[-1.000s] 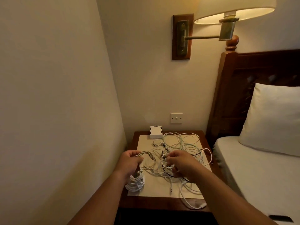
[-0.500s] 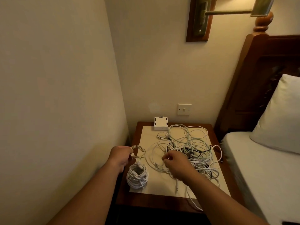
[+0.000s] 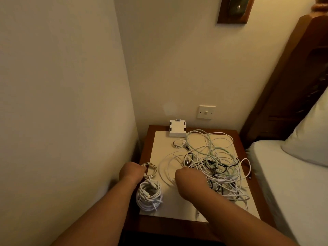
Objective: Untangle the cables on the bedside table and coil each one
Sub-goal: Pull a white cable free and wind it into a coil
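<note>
A tangle of white, pale green and black cables [image 3: 215, 162] covers the right half of a cream mat [image 3: 159, 150] on the wooden bedside table [image 3: 147, 139]. A finished white coil [image 3: 149, 194] lies at the mat's front left corner. Just behind it, my left hand [image 3: 132, 172] grips a small coil of off-white cable [image 3: 151, 168]. My right hand [image 3: 190, 180] is curled at the tangle's left edge and pinches a white cable [image 3: 166, 167] that loops out over the mat; its fingertips are hidden.
A white box [image 3: 177, 128] stands at the table's back edge under a wall switch [image 3: 206, 111]. A wall runs close along the left. The bed [image 3: 292, 183] with a pillow [image 3: 308, 139] and a dark headboard [image 3: 287, 89] borders the right.
The view has tilted down and drawn closer. My left hand carried its small coil left to the mat's edge, behind the white coil. My right hand stayed at the tangle.
</note>
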